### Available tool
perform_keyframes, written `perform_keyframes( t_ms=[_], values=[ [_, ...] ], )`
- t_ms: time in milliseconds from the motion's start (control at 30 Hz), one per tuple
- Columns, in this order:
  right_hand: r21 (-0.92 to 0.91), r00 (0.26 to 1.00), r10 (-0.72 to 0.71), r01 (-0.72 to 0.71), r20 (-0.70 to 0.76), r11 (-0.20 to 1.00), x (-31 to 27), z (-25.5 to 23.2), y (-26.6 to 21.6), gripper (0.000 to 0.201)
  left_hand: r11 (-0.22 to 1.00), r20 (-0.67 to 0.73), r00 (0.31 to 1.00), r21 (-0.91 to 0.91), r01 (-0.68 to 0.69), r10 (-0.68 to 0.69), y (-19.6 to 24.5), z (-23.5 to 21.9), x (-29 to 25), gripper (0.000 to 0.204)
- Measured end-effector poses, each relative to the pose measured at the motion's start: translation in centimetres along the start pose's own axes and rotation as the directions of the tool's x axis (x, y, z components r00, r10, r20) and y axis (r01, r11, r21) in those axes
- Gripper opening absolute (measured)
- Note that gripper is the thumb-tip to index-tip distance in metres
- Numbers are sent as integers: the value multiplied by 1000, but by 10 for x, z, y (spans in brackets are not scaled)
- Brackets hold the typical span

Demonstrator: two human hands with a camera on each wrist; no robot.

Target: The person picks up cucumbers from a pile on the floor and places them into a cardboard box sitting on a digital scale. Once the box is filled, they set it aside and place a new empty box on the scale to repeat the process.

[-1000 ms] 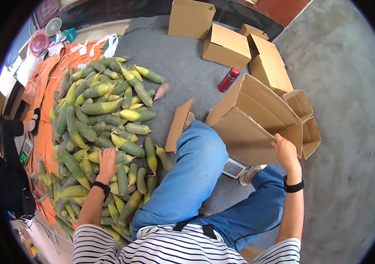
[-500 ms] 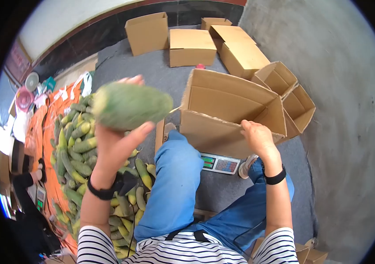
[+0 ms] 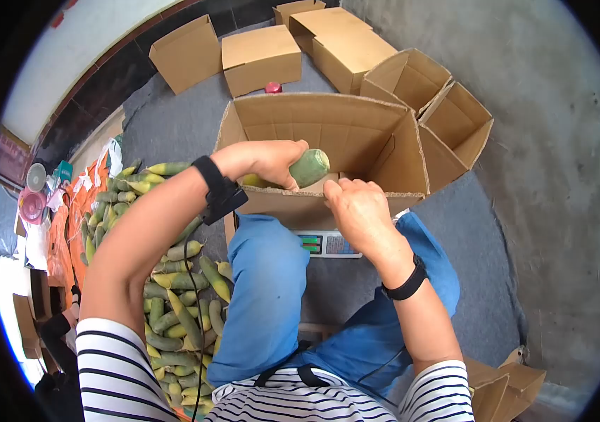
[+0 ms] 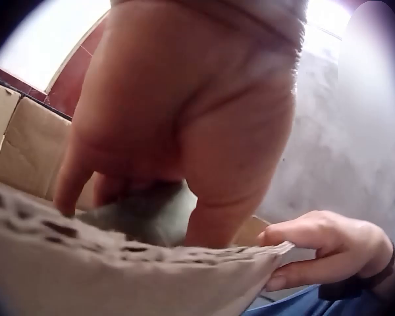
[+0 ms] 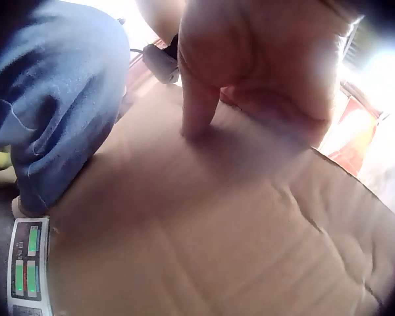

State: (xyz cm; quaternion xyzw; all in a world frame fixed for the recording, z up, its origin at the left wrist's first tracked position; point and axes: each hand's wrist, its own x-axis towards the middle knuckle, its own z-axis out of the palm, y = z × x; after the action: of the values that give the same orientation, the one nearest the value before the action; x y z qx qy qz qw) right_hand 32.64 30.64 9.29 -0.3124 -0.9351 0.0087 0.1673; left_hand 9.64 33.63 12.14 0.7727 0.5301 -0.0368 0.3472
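Observation:
My left hand (image 3: pixel 270 160) grips a large green radish (image 3: pixel 310 167) inside the mouth of an open cardboard box (image 3: pixel 328 119), just behind the near rim. In the left wrist view the fingers and thumb reach down around the radish (image 4: pixel 141 214), whose lower part the torn cardboard edge (image 4: pixel 138 253) hides. With thumb outside and fingers inside, my right hand (image 3: pixel 362 211) pinches the near wall of the box. That wall (image 5: pixel 184 230) fills much of the right wrist view. The box stands at a digital scale (image 3: pixel 328 244) with lit green displays.
A heap of green radishes (image 3: pixel 180 309) covers the floor left of my legs. Other cardboard boxes (image 3: pixel 261 60) stand at the back, with open ones (image 3: pixel 455 123) against the box's right side. A red lid (image 3: pixel 273 87) shows behind it. More cardboard (image 3: pixel 504 383) lies at lower right.
My left hand was on the heap, then raised a radish and carried it right into the box. The right hand stays on the near rim. The head view has turned toward the box.

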Motion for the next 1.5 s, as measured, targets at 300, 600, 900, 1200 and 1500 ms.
perform_keyframes(
  t_ms=[300,600,900,1200,1500],
  values=[
    [74,999,-53,54,-8,996,-2,-3,3,14,982,-588,796,-11,-189,146,26,-9,-109,29],
    [13,998,61,-61,28,998,4,-6,1,34,637,-490,439,-371,676,-753,-124,276,-286,35],
    [-92,985,173,-171,13,981,12,-5,-11,42,257,-147,211,-570,781,-966,-139,525,-341,68],
    [-123,986,161,-164,-31,979,14,-3,-8,41,-195,220,179,-970,145,-959,-114,471,-342,42],
    [-87,989,107,-116,-97,989,10,-1,-3,37,442,-398,340,-895,58,-852,-55,291,-302,42]
  ],
)
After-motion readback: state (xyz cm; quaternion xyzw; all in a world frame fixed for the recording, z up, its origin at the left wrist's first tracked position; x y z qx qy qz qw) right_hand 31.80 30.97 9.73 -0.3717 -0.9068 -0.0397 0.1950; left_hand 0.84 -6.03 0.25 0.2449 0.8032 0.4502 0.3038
